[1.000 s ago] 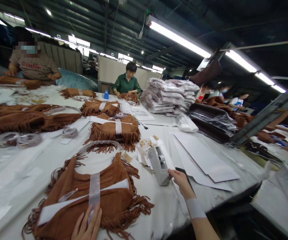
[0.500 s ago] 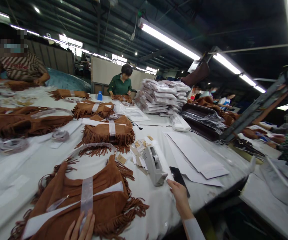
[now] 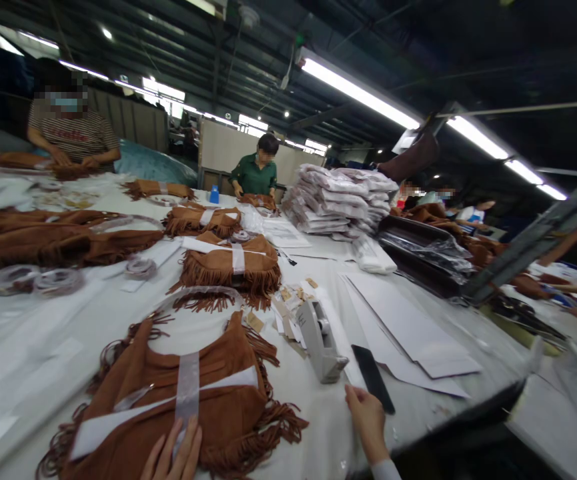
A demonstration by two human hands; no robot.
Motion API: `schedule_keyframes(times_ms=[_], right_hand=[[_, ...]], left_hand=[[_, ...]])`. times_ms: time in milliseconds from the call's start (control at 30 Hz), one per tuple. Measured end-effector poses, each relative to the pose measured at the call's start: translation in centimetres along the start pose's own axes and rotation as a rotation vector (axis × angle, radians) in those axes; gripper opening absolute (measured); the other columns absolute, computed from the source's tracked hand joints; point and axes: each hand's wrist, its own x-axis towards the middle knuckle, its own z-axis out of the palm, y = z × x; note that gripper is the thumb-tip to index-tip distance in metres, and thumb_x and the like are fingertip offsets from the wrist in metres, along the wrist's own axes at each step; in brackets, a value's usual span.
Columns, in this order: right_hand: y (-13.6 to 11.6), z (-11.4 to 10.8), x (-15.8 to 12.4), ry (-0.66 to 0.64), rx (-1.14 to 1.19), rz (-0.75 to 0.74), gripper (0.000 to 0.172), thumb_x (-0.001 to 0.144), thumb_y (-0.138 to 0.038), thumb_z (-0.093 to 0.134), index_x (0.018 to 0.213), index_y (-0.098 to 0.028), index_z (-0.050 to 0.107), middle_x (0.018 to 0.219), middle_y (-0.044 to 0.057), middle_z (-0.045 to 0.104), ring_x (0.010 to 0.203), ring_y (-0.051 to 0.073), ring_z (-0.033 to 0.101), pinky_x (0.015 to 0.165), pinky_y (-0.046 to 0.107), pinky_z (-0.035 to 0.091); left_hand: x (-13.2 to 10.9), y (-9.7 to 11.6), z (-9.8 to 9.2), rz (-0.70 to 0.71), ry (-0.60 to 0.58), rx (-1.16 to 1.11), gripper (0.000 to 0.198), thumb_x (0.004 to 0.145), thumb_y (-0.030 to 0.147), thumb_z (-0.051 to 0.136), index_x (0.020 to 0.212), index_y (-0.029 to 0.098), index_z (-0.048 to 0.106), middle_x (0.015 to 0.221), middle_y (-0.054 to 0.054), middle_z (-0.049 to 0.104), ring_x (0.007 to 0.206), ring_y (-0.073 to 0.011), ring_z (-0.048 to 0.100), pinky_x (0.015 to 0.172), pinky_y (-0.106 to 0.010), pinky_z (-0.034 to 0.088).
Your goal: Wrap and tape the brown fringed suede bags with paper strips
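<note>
A brown suede bag (image 3: 228, 417) with fringes lies in front of me, a translucent band (image 3: 188, 383) around its middle and a white strip across it. My left hand (image 3: 175, 453) rests on the bag, fingers stretched out over the lower end of the band. To the right, my right hand (image 3: 368, 417) has its fingertips pinched at the near end of a long white strip (image 3: 341, 340). That strip lies between a grey tape dispenser (image 3: 321, 347) and a black phone (image 3: 373, 380), both close to the hand.
Beyond the dispenser lie small tags (image 3: 288, 310) and another banded fringed bag (image 3: 231, 263). White sheets (image 3: 413, 327) lie at right, and wrapped packages (image 3: 338, 200) are stacked behind. Coiled straps (image 3: 58, 281) are at left. Two co-workers handle brown pieces across the table.
My right hand has drawn slightly toward me, away from the tape dispenser. My left hand stays on the bag. The whole view has shifted a little, so things appear farther right.
</note>
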Motion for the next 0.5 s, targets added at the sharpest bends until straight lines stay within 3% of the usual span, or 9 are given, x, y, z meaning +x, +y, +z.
schedule_keyframes(times_ms=[67,167,333,500], right_hand=[[-1.1,0.2,-1.0,-0.053,-0.031,-0.053,0.044,0.057,-0.064,0.05,0.062,-0.023,0.067,0.061,0.009,0.068,0.068,0.032,0.065,0.063,0.04,0.047],[-4.8,1.9,-2.6,-0.233,-0.089,-0.261,0.045,0.064,-0.064,0.051,0.071,-0.024,0.07,0.066,0.007,0.07,0.069,0.029,0.064,0.066,0.038,0.048],[-14.0,6.0,-7.1,-0.682,-0.083,-0.729,0.038,0.082,-0.053,0.047,0.076,-0.021,0.068,0.075,0.005,0.07,0.072,0.022,0.062,0.069,0.032,0.047],[-21.4,9.9,-10.1,-1.078,-0.214,-1.239,0.027,0.091,-0.034,0.048,0.087,-0.019,0.07,0.085,0.006,0.071,0.079,0.018,0.062,0.075,0.027,0.045]], left_hand=[[0.7,0.2,-1.5,-0.032,-0.088,-0.04,0.074,0.079,0.046,0.054,0.147,0.021,0.035,0.141,-0.006,0.05,0.139,-0.0297,0.029,0.107,-0.042,0.027],[1.9,0.4,-3.6,-0.096,-0.226,-0.09,0.079,0.08,0.05,0.054,0.148,0.018,0.031,0.151,-0.008,0.037,0.14,-0.0325,0.025,0.111,-0.044,0.02],[2.7,0.6,-5.4,-0.173,-0.364,-0.182,0.079,0.085,0.051,0.05,0.15,0.016,0.023,0.156,-0.009,0.023,0.142,-0.0337,0.02,0.113,-0.047,0.018],[2.7,0.5,-5.7,-0.201,-0.422,-0.269,0.08,0.086,0.049,0.05,0.151,0.015,0.019,0.158,-0.01,0.019,0.144,-0.0338,0.014,0.114,-0.048,0.018]])
